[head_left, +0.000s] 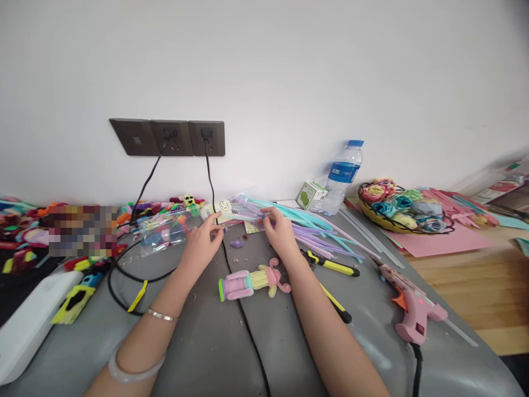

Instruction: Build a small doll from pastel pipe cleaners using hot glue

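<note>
My left hand [204, 236] pinches the open end of a clear bag of pipe cleaners [242, 210] near its label. My right hand [278, 227] has its fingers closed on purple and teal pipe cleaners [318, 229] that fan out of the bag to the right. Between my forearms a small pipe-cleaner doll [252, 281], pink and pale yellow, lies on the grey mat [206, 342]. A little purple scrap [237, 243] lies just below my hands.
A pink glue gun [413, 309] lies at right, and yellow-handled pliers [333, 266] beside my right arm. A water bottle [342, 176], a green box [311, 195] and a basket of fabric roses [403, 208] stand behind. Black cables [211, 176] run from wall sockets. Colourful craft pieces [165, 215] are piled at left.
</note>
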`<state>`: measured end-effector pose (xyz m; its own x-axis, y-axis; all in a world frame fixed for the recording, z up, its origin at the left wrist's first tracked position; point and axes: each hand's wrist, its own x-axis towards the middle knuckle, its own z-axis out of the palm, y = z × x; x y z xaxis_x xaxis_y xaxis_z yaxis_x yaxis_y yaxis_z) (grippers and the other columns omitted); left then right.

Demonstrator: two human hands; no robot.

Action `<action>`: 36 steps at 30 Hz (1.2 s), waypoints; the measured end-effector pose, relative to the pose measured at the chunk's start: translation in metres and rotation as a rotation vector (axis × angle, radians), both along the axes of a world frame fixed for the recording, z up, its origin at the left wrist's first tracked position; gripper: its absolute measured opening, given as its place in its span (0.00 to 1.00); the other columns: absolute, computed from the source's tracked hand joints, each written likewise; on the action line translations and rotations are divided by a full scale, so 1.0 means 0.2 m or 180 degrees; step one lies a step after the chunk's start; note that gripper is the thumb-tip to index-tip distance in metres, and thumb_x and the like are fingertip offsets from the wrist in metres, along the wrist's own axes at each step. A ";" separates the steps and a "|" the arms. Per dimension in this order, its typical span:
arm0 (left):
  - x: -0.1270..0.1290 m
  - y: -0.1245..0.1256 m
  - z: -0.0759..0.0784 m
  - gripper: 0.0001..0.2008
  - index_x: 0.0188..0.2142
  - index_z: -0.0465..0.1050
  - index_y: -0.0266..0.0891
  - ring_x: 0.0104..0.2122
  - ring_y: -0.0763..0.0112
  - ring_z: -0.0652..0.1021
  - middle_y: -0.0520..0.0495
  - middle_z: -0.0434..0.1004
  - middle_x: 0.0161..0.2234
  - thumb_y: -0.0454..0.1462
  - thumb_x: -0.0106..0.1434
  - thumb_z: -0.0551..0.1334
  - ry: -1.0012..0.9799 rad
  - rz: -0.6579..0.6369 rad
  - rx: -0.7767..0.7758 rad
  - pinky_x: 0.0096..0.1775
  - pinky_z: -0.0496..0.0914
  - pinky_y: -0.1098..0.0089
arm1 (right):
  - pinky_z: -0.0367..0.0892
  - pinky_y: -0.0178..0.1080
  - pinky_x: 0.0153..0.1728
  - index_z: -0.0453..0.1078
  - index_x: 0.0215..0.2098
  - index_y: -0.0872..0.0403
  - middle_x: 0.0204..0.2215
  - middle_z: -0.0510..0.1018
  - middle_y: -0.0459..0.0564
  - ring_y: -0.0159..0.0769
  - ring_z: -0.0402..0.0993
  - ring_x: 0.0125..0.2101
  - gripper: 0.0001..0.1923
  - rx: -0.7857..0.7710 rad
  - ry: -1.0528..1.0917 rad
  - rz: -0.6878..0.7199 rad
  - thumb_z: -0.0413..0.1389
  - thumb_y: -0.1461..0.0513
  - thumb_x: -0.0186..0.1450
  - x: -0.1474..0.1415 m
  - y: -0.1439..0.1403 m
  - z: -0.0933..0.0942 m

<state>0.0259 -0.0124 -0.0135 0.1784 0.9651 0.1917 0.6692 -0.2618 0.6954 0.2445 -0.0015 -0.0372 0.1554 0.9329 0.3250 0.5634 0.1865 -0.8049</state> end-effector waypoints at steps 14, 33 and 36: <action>-0.01 0.02 -0.05 0.15 0.50 0.72 0.43 0.51 0.50 0.74 0.42 0.81 0.43 0.34 0.63 0.59 0.0512 0.0152 0.0527 0.47 0.72 0.56 | 0.62 0.50 0.53 0.76 0.37 0.49 0.42 0.83 0.51 0.47 0.75 0.47 0.15 0.0358 -0.0397 0.0233 0.49 0.67 0.63 0.02 0.00 0.01; 0.00 0.03 -0.03 0.10 0.44 0.74 0.43 0.36 0.61 0.79 0.49 0.84 0.37 0.36 0.63 0.59 0.0076 -0.0003 0.0276 0.40 0.70 0.64 | 0.55 0.55 0.55 0.82 0.36 0.47 0.46 0.83 0.48 0.49 0.69 0.50 0.20 -0.0033 -0.0765 0.0486 0.50 0.71 0.62 0.00 0.00 -0.01; 0.01 0.02 -0.02 0.10 0.44 0.74 0.43 0.35 0.63 0.78 0.50 0.83 0.37 0.36 0.62 0.60 0.0080 0.0022 0.0252 0.39 0.69 0.66 | 0.55 0.54 0.54 0.82 0.36 0.47 0.45 0.83 0.48 0.48 0.69 0.50 0.20 -0.0058 -0.0769 0.0517 0.51 0.72 0.61 0.00 0.00 -0.01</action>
